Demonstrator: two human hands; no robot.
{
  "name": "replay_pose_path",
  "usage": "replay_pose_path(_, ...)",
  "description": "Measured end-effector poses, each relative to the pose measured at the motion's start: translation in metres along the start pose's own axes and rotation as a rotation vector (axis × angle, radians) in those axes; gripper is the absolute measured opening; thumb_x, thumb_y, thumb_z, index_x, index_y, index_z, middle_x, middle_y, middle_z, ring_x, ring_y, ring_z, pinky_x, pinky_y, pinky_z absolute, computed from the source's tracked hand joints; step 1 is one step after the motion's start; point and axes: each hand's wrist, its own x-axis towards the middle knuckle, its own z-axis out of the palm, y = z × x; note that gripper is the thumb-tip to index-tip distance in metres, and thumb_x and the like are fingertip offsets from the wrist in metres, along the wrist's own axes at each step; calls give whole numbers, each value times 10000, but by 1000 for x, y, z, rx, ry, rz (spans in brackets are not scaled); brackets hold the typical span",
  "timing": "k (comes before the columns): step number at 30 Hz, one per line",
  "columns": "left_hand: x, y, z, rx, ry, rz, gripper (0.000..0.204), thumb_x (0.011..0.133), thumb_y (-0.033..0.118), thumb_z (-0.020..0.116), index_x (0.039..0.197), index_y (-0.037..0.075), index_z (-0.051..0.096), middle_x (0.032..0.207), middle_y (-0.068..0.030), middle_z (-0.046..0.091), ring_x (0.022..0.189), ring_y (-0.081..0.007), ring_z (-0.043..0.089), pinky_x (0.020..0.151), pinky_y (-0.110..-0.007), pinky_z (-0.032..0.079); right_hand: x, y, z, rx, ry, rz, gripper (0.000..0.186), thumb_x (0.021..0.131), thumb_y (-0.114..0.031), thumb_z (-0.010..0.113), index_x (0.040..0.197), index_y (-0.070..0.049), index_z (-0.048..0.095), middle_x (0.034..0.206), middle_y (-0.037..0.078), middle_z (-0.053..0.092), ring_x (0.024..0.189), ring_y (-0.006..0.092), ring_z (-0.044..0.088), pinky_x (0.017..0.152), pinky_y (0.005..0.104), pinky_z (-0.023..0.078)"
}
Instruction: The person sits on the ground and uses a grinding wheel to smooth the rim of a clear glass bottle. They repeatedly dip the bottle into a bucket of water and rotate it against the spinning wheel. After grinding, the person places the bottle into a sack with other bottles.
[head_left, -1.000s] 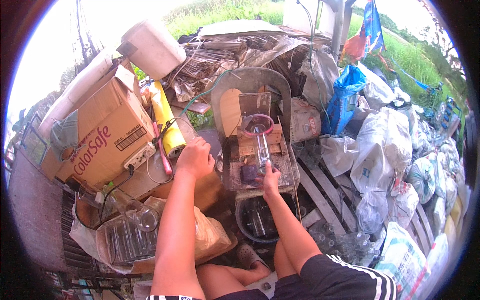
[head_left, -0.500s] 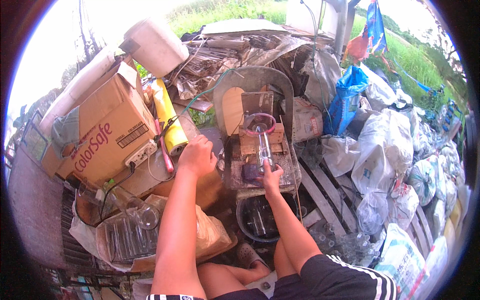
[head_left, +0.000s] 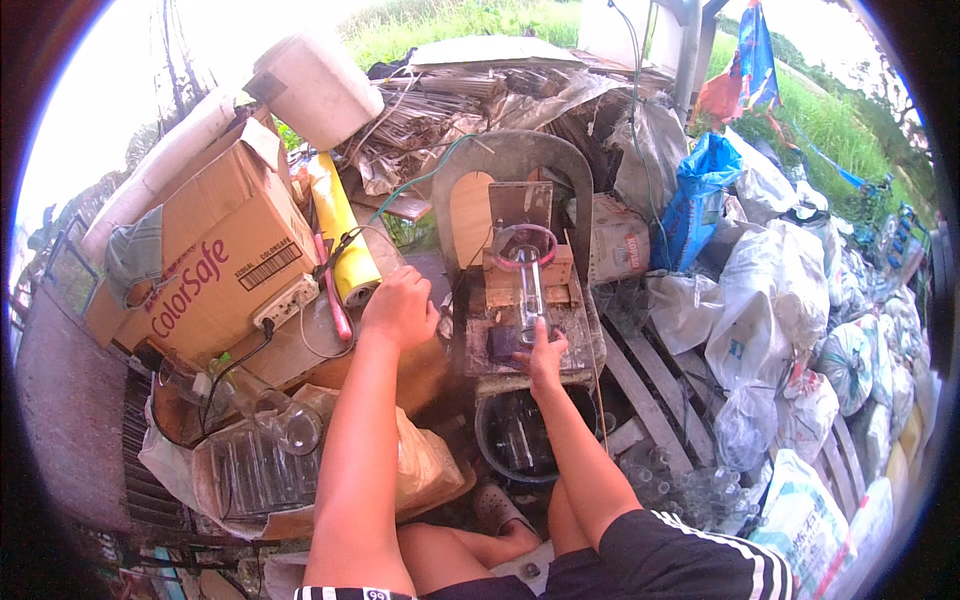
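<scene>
My right hand (head_left: 545, 358) grips the near end of a clear glass bottle (head_left: 530, 290), its thumb along the glass. The bottle's far end lies inside a pink ring (head_left: 553, 243) on a small wooden stand (head_left: 559, 268). That stand rests on a grey plastic chair (head_left: 582, 170), and a dark block (head_left: 503, 345) sits left of my right fingers. My left hand (head_left: 400, 308) is closed in a fist, raised left of the chair near a yellow roll (head_left: 345, 240). Whatever it may hold is hidden by the fingers.
A black basin (head_left: 482, 440) stands below the chair's front edge. To the left are a carton of glass bottles (head_left: 262, 465), a large cardboard box (head_left: 215, 250) and a power strip (head_left: 296, 298). Filled plastic bags (head_left: 760, 290) and loose bottles (head_left: 690, 490) lie right, by wooden slats (head_left: 655, 400).
The whole view has shifted slightly. Both hands keep nearly the same pose, and the bottle remains in my right hand at the pink ring.
</scene>
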Motion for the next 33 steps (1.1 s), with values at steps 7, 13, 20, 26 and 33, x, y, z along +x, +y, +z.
replay_pose_path(7, 0, 0, 0, 4, -11, 1, 166, 801, 157, 687, 805, -5, 652, 950, -217, 670, 1044, -383, 653, 978, -461, 541, 2, 0, 3, 321, -42, 110, 859, 1001, -591, 653, 1519, -79, 198, 1340, 225, 541, 1050, 323, 670, 674, 398, 612)
replay_pose_path(13, 0, 1, -1, 3, -23, -21, 167, 799, 160, 687, 808, -3, 654, 964, -219, 667, 1049, -382, 653, 980, -463, 539, -2, -6, -4, 306, -85, 198, 839, 1012, -701, 532, 1506, -95, 228, 1285, 224, 571, 976, 285, 670, 612, 414, 565)
replay_pose_path(20, 0, 0, -1, 1, -24, -16, 167, 796, 164, 683, 816, -1, 665, 957, -204, 676, 1056, -371, 652, 988, -455, 537, 11, 16, 6, 37, 58, -115, 909, 980, -730, 567, 1478, -35, 260, 1136, 190, 628, 905, 280, 670, 678, 431, 566)
replay_pose_path(26, 0, 1, -1, 16, -35, -20, 170, 796, 168, 677, 825, 0, 677, 961, -196, 686, 1059, -361, 654, 997, -448, 534, 6, -3, -14, 500, -221, 295, 849, 992, -742, 533, 1575, -191, 257, 1238, 201, 589, 944, 292, 658, 784, 456, 559)
replay_pose_path(33, 1, 1, -2, 36, -51, -25, 188, 800, 183, 675, 844, 2, 695, 982, -189, 700, 1075, -353, 651, 1012, -438, 529, 16, 9, 3, -178, 119, -101, 855, 995, -529, 700, 1515, -79, 191, 1358, 222, 533, 1052, 308, 667, 663, 415, 631)
